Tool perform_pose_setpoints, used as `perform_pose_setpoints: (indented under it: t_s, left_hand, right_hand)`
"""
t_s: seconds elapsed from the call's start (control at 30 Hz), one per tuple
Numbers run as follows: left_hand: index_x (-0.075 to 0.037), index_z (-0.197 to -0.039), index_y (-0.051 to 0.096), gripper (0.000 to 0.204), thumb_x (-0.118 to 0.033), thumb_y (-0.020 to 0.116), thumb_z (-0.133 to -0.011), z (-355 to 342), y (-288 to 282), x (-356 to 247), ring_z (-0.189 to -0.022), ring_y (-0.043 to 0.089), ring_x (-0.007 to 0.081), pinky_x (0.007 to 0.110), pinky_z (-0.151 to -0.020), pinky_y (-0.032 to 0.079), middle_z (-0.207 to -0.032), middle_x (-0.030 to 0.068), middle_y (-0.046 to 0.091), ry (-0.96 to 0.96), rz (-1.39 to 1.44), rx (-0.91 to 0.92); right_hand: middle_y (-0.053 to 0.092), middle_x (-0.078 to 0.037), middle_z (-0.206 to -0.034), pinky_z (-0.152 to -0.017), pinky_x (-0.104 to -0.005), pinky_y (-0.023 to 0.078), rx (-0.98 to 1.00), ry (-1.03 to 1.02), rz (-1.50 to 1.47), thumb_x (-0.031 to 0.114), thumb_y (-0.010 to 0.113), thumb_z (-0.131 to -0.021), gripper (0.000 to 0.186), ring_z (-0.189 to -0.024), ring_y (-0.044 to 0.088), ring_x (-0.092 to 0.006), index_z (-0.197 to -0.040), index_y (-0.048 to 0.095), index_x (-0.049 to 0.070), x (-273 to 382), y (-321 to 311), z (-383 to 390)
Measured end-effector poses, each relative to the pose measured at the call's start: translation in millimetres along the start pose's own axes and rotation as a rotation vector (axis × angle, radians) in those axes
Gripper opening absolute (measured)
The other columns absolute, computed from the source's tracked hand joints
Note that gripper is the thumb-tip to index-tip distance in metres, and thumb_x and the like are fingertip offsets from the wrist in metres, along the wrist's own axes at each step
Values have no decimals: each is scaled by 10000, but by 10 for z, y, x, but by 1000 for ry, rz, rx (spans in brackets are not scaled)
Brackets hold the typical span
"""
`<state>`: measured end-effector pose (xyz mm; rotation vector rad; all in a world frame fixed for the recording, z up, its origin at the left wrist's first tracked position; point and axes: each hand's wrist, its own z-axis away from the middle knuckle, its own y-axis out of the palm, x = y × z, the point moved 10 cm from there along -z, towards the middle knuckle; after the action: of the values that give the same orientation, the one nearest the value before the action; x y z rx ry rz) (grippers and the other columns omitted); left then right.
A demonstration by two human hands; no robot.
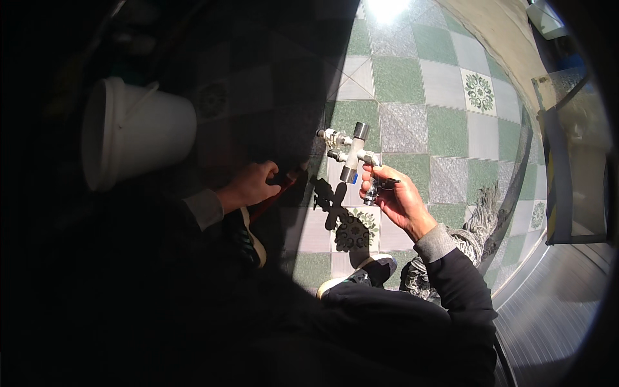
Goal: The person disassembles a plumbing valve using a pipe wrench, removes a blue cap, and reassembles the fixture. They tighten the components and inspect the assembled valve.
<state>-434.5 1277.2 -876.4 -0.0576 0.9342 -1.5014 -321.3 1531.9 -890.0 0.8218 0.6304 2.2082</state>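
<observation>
In the sunlight ahead of me, my right hand [401, 198] grips a plumbing valve assembly [354, 157] by its silvery lower fitting. A pale tube with black ends forms its body, side branches carry black and metallic fittings, and a small blue part shows near the lower end. My left hand [251, 186] is in deep shadow to the left, apart from the assembly. Its fingers are curled around a red-handled tool [264, 205], whose far end is too dark to make out.
A white bucket [145, 126] lies tipped on the left in shadow. A grey string mop head [480, 235] rests beside my right forearm. My shoes [361, 274] stand on the green and grey tiled floor [400, 80]. At right are a grey-framed object [577, 168] and a ribbed metal surface [554, 309].
</observation>
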Motion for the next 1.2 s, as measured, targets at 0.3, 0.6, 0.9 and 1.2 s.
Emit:
perform_pose_setpoints:
  t_s: [0.3, 0.6, 0.9, 1.2]
  left_hand:
    - [-23, -1230, 541, 435, -197, 703, -866, -295, 1016, 841, -945, 661, 388, 449, -796, 516, -1011, 220, 663, -94, 388, -279]
    - [3, -972, 658, 263, -232, 733, -880, -363, 564, -105, -579, 611, 134, 311, -518, 463, -737, 65, 643, 105, 211, -99]
    - [42, -825, 663, 418, -362, 756, -880, -462, 637, -1004, -483, 538, 95, 289, -456, 411, -587, 27, 540, 51, 285, 330]
    - [47, -892, 691, 434, -382, 734, -846, -615, 684, -1125, -625, 668, 299, 408, -607, 507, -701, 234, 630, 175, 167, 234]
  right_hand:
    - [672, -91, -1036, -734, -289, 538, 33, 133, -1, 231, 586, -952, 322, -885, 655, -167, -1185, 615, 11, -296, -242, -292]
    - [653, -54, -1059, -877, -307, 510, 70, -25, 291, 158, 550, -974, 270, -986, 641, -147, -1195, 590, 8, 12, -347, -270]
    - [535, -79, -1048, -864, -299, 434, -80, -360, 978, 221, 648, -884, 466, -964, 530, -161, -1308, 610, 30, 331, -296, -4]
    - [535, -126, -1142, -948, -352, 453, -123, -483, 1216, 171, 666, -862, 652, -1042, 552, -226, -1469, 444, 82, 226, -306, 172]
